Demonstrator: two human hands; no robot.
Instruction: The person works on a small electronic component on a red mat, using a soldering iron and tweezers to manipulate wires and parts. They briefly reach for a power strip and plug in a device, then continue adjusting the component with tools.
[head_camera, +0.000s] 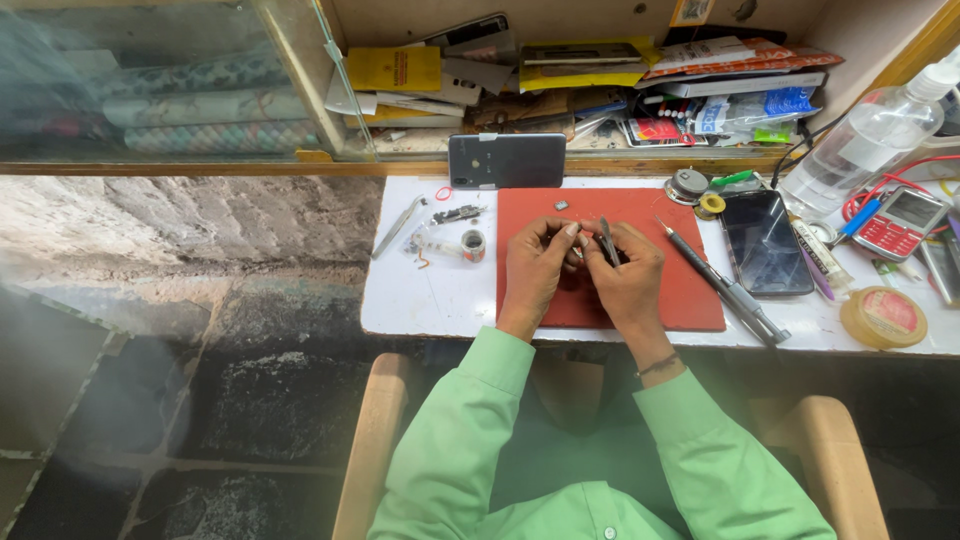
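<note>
1. Centre of the frame: the left hand (535, 268) and the right hand (628, 272) meet over a red mat (690, 290) lying on a white surface (420, 300).
2. The fingers of the left hand are pinched together on a small part (575, 252), mostly hidden; its kind cannot be told.
3. The fingers of the right hand are closed around slim metal tweezers (607, 240), tips toward the part.
4. Handling, as a judgement: the part looks light, stiff and fragile, and easily dropped; it is best held by its edges, with the tweezers gripping only lightly.
5. Right of the hands: a pen-like tool (725, 285) lies aslant across the mat edge, just beside a dark phone (765, 243) lying flat.
6. Upper centre: a grey phone back (507, 160) stands propped at the far edge of the surface.
7. Left of the mat: a small roll of tape (473, 245) and loose metal pieces.
8. Far right: a clear plastic bottle (865, 145), a red keypad phone (900, 222) and a round yellow tin (884, 316).
</note>
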